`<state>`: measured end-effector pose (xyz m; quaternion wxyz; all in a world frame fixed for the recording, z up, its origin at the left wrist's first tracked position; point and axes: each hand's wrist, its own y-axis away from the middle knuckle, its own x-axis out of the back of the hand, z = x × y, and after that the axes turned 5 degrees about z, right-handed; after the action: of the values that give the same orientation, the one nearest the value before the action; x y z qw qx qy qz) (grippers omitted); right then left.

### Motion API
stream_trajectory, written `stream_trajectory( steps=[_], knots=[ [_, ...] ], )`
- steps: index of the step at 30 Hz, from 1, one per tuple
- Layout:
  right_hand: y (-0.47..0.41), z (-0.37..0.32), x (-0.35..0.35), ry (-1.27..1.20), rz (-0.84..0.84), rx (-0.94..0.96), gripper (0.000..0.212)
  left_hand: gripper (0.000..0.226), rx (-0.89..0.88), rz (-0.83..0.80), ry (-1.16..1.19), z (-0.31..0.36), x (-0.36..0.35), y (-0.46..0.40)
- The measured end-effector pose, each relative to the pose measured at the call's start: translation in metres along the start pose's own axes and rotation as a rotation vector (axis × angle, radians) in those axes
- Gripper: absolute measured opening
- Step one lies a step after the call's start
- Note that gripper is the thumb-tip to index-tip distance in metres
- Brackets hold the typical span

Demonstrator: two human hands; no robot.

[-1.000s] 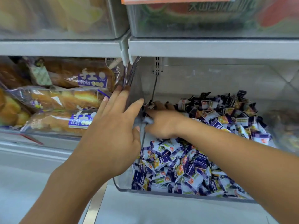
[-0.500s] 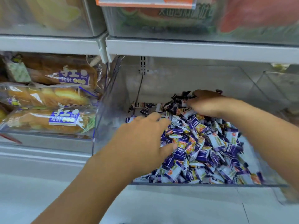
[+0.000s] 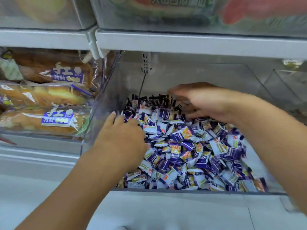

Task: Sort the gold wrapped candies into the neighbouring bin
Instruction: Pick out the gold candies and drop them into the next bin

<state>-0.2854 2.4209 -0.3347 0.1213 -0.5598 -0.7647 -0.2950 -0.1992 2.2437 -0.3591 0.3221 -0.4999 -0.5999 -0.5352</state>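
A head-worn camera looks down into a clear plastic bin [image 3: 106, 113] on a shop shelf. The bin holds a deep heap of small wrapped candies [image 3: 191, 150], mostly purple and white with yellow and orange patches; no plainly gold wrapper can be picked out among them.

Both bare forearms reach in from the bottom of the view. The left hand [image 3: 121, 140] lies palm down on the left side of the heap, close to the bin's left wall, its fingers bent into the candies. The fingertips are buried, so it cannot be told whether its grip is grasping a candy or is released.

The right hand [image 3: 202, 100] is over the back of the heap, near the rear wall, fingers spread and pointing left. It is blurred, and its underside is hidden, so the state of its grip cannot be told either.

To the left, just beside the candy bin, a neighbouring bin [image 3: 49, 143] holds bagged bread loaves [image 3: 49, 95] with purple labels, stacked on one another. At the far right edge another clear bin [image 3: 289, 83] stands beside the candy one; its contents are not clear.

Above runs a pale grey shelf rail [image 3: 182, 42], with blurred packaged goods [image 3: 182, 12] on the shelf over it
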Motion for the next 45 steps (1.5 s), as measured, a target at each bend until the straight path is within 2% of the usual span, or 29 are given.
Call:
stream_trajectory(
  steps=[1,3,4,5,7,9,13,16,18,20,22,24,26,27,30,31,33,34,36,38,41,43,45],
  knots=[
    [0.003,0.002,0.018,0.191,0.110,0.031,0.034,0.043,0.008,0.113,0.059,0.001,0.005,0.001],
    [0.009,0.003,0.041,0.658,0.215,0.000,0.033,0.044,-0.053,0.378,0.222,0.011,0.010,-0.005],
    [0.012,0.005,0.046,0.850,0.213,-0.032,0.031,0.050,-0.129,0.422,0.294,0.020,0.012,-0.011],
    [0.013,0.010,0.048,0.954,0.196,-0.061,0.026,0.058,-0.218,0.373,0.353,0.031,0.013,-0.016],
    [0.016,0.017,0.046,0.958,0.176,-0.115,0.015,0.071,-0.331,0.155,0.368,0.052,0.008,-0.026],
    [0.014,0.025,0.041,0.908,0.180,-0.163,0.021,0.077,-0.314,0.051,0.280,0.056,0.002,-0.035],
    [-0.004,0.033,0.035,0.728,0.213,-0.199,0.024,0.064,-0.140,0.034,0.140,0.031,0.002,-0.041],
    [-0.021,0.035,0.031,0.551,0.237,-0.231,0.031,0.057,-0.067,-0.004,0.142,0.022,0.000,-0.041],
    [-0.032,0.041,0.028,0.396,0.292,-0.234,0.025,0.057,-0.050,-0.008,0.163,0.020,0.000,-0.041],
    [-0.035,0.044,0.027,0.254,0.359,-0.232,0.010,0.056,-0.048,0.010,0.195,0.020,0.000,-0.041],
    [-0.032,0.047,0.019,0.217,0.265,-0.169,0.021,0.054,-0.049,0.027,0.235,0.019,0.000,-0.040],
    [-0.020,0.043,0.009,0.190,0.022,-0.072,0.033,0.052,-0.046,0.043,0.279,0.018,0.000,-0.040],
    [-0.001,0.035,0.007,0.359,-0.168,0.114,0.025,0.053,-0.041,0.055,0.321,0.013,0.000,-0.041],
    [0.005,0.032,0.015,0.493,-0.195,0.188,0.032,0.055,-0.053,0.053,0.330,0.010,0.000,-0.041],
    [0.033,0.024,0.041,0.813,0.027,0.297,0.058,0.062,-0.089,0.061,0.246,0.007,-0.002,-0.034],
    [0.049,0.024,0.046,0.877,-0.020,0.334,0.066,0.061,-0.094,0.092,0.210,0.009,-0.003,-0.031],
    [0.075,0.037,0.040,0.982,-0.283,0.288,0.075,0.058,-0.102,0.182,0.207,0.015,0.000,-0.023],
    [0.081,0.049,0.030,1.068,-0.370,0.274,0.074,0.057,-0.119,0.230,0.228,0.020,0.001,-0.019],
    [0.086,0.068,0.013,1.209,-0.351,0.320,0.069,0.063,-0.190,0.259,0.283,0.030,0.001,-0.014],
    [0.074,0.074,0.010,1.262,-0.262,0.386,0.063,0.078,-0.262,0.140,0.329,0.038,-0.004,-0.013],
    [0.044,0.068,0.021,1.289,-0.269,0.389,0.056,0.105,-0.268,-0.030,0.270,0.038,-0.011,-0.016],
    [0.023,0.061,0.034,1.314,-0.255,0.413,0.049,0.107,-0.274,-0.040,0.233,0.036,-0.013,-0.017],
    [0.004,0.057,0.046,1.391,-0.219,0.414,0.044,0.098,-0.295,-0.030,0.183,0.037,-0.015,-0.017]
  ],
)
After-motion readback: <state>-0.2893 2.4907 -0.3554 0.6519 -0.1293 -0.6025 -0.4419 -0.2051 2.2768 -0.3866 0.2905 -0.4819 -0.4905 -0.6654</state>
